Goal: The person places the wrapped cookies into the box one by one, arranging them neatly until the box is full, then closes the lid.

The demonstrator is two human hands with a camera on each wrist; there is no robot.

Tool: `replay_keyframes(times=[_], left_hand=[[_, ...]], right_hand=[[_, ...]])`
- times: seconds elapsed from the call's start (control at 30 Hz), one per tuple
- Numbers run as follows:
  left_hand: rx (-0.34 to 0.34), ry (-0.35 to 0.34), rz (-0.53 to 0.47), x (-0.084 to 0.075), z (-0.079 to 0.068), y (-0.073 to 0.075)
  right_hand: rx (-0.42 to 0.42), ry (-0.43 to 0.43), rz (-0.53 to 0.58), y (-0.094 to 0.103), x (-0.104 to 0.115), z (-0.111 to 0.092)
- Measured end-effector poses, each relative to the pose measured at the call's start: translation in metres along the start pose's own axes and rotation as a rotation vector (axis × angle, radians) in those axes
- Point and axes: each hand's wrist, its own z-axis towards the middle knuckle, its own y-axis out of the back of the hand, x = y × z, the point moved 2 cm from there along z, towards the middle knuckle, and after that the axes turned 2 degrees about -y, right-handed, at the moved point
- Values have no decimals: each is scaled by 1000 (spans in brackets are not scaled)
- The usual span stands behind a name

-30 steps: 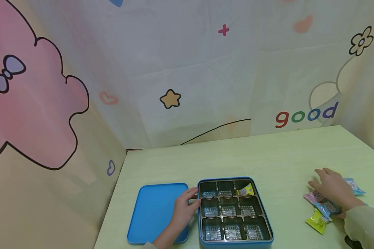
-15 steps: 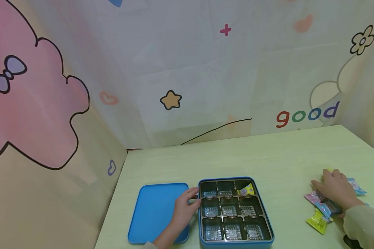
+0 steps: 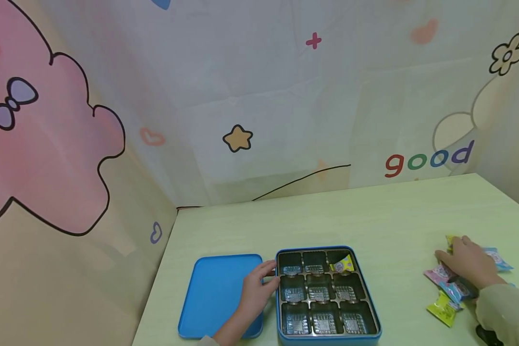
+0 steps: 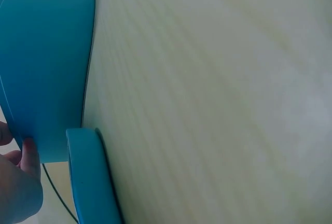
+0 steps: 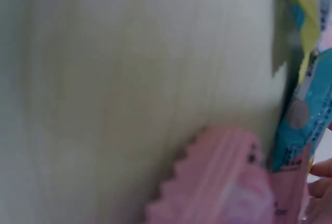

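Note:
My left hand (image 3: 256, 290) rests against the left side of a blue box (image 3: 328, 341), its fingertips touching the wall near the rim. In the left wrist view the thumb (image 4: 31, 154) lies on the blue wall. A black tray (image 3: 323, 302) of square compartments fills the box. One yellow wrapped candy (image 3: 343, 264) lies in its far right compartment. Over a pile of candies at the right, my right hand (image 3: 471, 262) reaches down with bent fingers. Near them are a yellow candy (image 3: 450, 241), a pink candy (image 3: 438, 274) and blue candies (image 3: 497, 259). Its fingertips are hidden.
A blue lid (image 3: 218, 293) lies flat on the table left of the box. Another yellow-green candy (image 3: 443, 310) lies at the near side of the pile. A dark object (image 3: 486, 336) shows under the right sleeve. A printed cloth wall (image 3: 285, 120) stands behind the table (image 3: 398, 226).
My right hand has shifted slightly right over the candies, and its fingers have bent downward. The left hand stays against the box.

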Motion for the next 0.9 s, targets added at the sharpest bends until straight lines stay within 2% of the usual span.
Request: replay_keyframes(times=[0.23,0.5,0.9], left_hand=[[8,-6,-10,-2,0,1],[3,-21,-7,-4,-1,1],[2,13,-3,-3,0,1]], right_hand=[[-14,33,19,-2,3,1],[-12,27,42,-4,4,2],[-36,5,60,-3,2,0]])
